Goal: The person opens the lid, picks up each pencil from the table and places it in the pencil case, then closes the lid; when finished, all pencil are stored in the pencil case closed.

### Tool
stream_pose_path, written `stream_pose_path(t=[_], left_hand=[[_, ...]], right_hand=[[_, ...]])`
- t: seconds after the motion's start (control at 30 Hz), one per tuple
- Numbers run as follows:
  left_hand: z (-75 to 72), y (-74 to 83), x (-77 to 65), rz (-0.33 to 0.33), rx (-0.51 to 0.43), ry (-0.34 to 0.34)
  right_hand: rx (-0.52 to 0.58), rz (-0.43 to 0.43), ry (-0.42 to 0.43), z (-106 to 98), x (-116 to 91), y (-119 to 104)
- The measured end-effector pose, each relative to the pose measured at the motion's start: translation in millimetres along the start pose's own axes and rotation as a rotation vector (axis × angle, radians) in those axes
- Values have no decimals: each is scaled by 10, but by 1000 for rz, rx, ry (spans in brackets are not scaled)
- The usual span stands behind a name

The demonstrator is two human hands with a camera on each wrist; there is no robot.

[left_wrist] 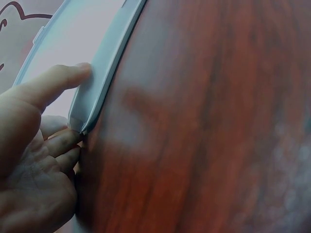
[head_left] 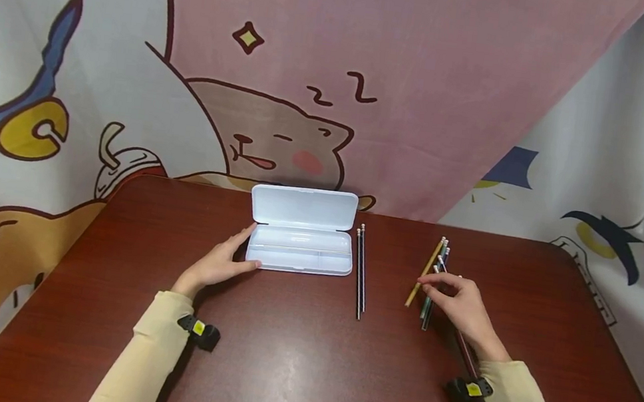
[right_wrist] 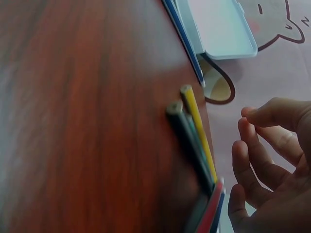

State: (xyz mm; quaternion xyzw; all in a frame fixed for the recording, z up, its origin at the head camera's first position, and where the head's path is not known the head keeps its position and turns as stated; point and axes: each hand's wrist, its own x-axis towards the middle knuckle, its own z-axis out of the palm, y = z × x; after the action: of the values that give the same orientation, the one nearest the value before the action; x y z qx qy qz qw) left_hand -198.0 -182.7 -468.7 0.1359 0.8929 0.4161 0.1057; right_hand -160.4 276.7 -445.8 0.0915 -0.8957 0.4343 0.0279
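Observation:
A white pencil case (head_left: 299, 262) stands with its lid (head_left: 303, 207) raised and its divided tray bare. My left hand (head_left: 220, 262) holds the case's left end, thumb against the front wall and the other fingers around the corner. My right hand (head_left: 460, 305) hovers over a loose group of pencils, thumb and index tips close together with nothing between them. In that group lie a yellow pencil (right_wrist: 199, 128), a dark green pencil (right_wrist: 187, 141) and a red pencil (right_wrist: 210, 211); the hand partly hides them in the head view.
Two dark pencils (head_left: 360, 273) lie side by side just right of the case. Everything rests on a reddish-brown table (head_left: 290, 358). A cartoon-printed cloth (head_left: 430, 107) hangs behind the table's far edge.

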Motion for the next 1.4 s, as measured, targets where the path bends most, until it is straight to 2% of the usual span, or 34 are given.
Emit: stream_pose_path(t=[0.47,0.87,1.0,1.13,1.23,1.4], left_hand=[[-20,22,-4,3,0,-2],[-27,10,23,10,13,-15],[-27,-3,21,10,7,-17],[-30,11,-5,41,-3,-11],[-31,20,-23,62,-10,-6],[-12,-5,-3,28,-12,-12]], right_hand=[[-13,30,80,-272,-235,118],[-131,88,109,-468,-408,293],[-143,98,73,-513,-462,349],[-144,118,12,-527,-520,426],[-156,116,0,-518,-545,486],[-182,101,5,-503,-555,530]])
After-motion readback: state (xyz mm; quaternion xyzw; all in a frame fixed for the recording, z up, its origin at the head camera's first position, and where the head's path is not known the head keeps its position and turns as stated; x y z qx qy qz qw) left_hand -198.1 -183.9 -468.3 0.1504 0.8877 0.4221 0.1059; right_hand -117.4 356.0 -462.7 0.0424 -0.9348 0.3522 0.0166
